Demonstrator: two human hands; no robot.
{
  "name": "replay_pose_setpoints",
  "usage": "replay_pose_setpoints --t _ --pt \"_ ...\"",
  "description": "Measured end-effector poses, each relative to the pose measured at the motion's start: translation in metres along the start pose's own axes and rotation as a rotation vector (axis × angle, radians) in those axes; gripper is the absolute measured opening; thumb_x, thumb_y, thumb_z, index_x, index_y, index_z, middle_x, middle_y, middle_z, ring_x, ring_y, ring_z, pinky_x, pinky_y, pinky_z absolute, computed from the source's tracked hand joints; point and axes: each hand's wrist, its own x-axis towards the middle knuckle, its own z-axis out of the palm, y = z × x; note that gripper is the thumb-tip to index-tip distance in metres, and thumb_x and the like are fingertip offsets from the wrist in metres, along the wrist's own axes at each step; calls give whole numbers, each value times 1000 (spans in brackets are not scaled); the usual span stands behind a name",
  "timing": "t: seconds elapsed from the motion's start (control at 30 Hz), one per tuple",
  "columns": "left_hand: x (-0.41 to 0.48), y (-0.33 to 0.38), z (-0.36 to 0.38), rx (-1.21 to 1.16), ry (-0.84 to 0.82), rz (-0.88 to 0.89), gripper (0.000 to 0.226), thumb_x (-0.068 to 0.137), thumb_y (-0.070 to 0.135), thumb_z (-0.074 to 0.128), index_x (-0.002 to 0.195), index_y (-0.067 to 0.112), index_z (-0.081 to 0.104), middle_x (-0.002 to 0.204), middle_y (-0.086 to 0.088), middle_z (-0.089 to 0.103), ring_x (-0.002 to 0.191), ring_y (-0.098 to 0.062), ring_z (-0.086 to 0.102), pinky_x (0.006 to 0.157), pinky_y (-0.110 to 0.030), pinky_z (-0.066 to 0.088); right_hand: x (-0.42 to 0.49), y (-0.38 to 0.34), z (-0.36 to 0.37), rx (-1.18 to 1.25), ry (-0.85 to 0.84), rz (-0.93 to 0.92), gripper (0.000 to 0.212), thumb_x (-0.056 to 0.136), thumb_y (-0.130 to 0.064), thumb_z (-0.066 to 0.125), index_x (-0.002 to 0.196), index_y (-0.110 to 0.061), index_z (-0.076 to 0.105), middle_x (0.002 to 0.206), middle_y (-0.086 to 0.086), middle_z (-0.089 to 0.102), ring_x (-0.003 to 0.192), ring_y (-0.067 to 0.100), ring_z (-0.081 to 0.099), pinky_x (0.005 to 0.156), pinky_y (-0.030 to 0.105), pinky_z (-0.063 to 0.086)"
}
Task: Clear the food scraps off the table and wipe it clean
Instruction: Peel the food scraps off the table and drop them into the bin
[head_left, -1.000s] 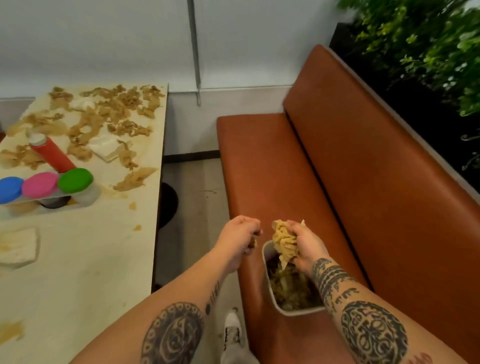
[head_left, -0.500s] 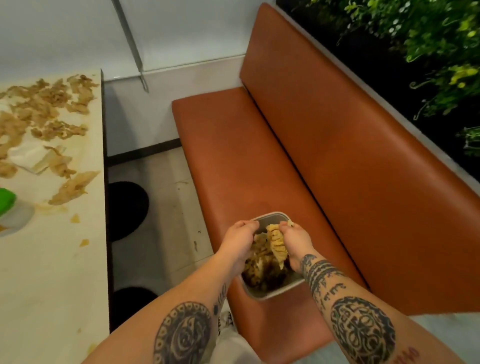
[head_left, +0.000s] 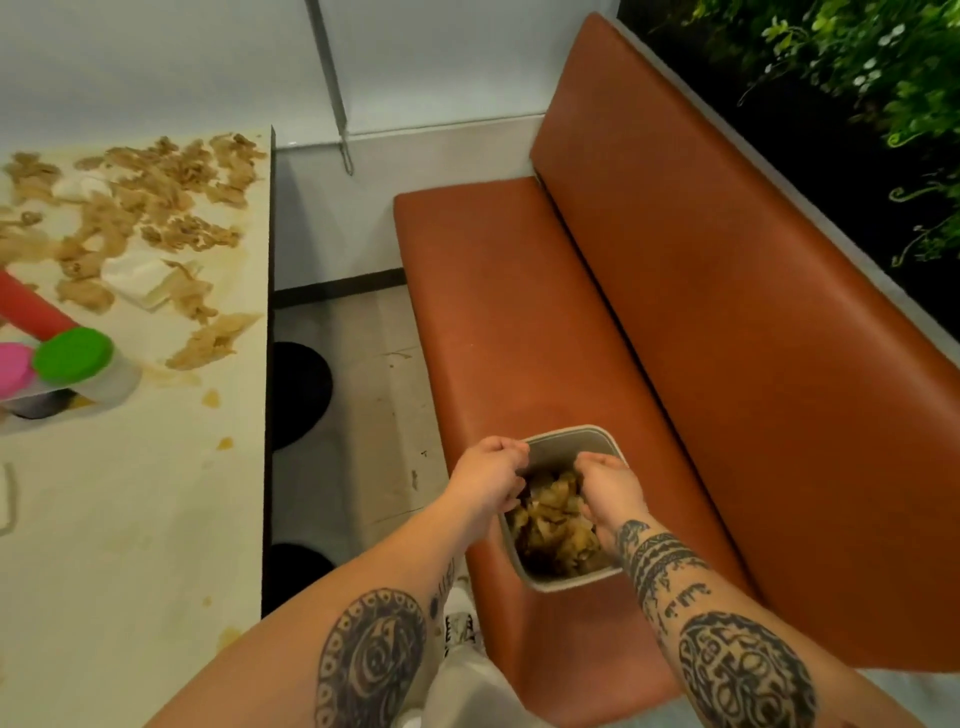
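Best to empty my hands low inside the bin (head_left: 567, 432), so nothing lands on the bench (head_left: 519, 312). More scraps (head_left: 171, 208) wait on the table (head_left: 130, 519).

My left hand (head_left: 491, 478): fingers curled at the bin's rim, grip unclear.

My right hand (head_left: 608, 483): fingers curled into the heap (head_left: 556, 525); holding or releasing, I cannot tell.

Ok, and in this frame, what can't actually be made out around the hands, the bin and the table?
Head view only.
Left hand: fingers curl at the rim of the bin; its own knuckles hide whether the grip is on the rim.
Right hand: fingers reach down among the scraps; the hand's back hides any grip.
Red bottle and pink lid: cut off by the left edge.
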Motion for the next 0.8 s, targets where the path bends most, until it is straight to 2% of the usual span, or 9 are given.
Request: replay_pose_setpoints --t 0.03,0.07,0.13,0.17,0.3,0.4,0.57,0.8 --pt "-3 1 -4 3 4 15 19 101 21 55 115 15 66 102 -4 67 83 -19 60 74 -32 51 -3 -2 6 -23 -15 -14 9 99 -23 60 106 -25 65 101 -3 63 97 20 60 94 43 53" --pt "-6 2 -9 6 13 31 19 101 21 54 115 15 67 103 -4 69 83 -19 62 70 -30 50 -8 -5 12 -37 -32 -25 12 99 -24 60 108 -23 67 100 -1 64 92 21 60 87 42 55" --pt "-13 4 -23 -4 39 66 18 101 21 53 109 17 68 103 -3 70 83 -19 63 67 -30 48 -19 -9 28 -48 -66 -50 13 100 -22 59 109 -17 67 90 4 63 70 19 55 61 34 48" --pt "-16 4 -31 -13 57 84 16 101 21 52 106 19 68 102 -2 70 82 -18 64 67 -31 49 -26 -13 38 -53 -88 -57 11 101 -21 58 107 -17 66 86 5 61 64 18 52 53 32 42" --pt "-39 4 -78 -38 166 137 17 102 25 53 105 20 68 109 -4 73 83 -17 66 69 -31 53 -61 -24 85 -80 -243 -105 11 101 -17 54 105 -19 64 80 5 62 64 15 56 50 26 41" --pt "-68 -5 -124 -56 280 187 17 101 23 53 108 19 69 107 0 73 84 -17 68 71 -30 52 -99 -30 126 -108 -376 -151 11 100 -11 54 104 -17 62 79 4 63 64 14 57 44 22 41" --pt "-123 -43 -216 -71 507 236 18 97 17 54 105 22 69 100 4 73 73 -14 66 58 -24 46 -171 -25 202 -275 -624 -244 10 98 -14 59 102 -23 63 93 4 66 80 18 63 58 27 47" --pt "-182 -109 -330 -313 755 169 17 94 17 57 103 24 70 104 2 73 77 -16 66 67 -29 49 -254 -14 296 -513 -887 -297 15 98 -16 60 111 -20 65 109 4 69 87 18 68 72 33 52"
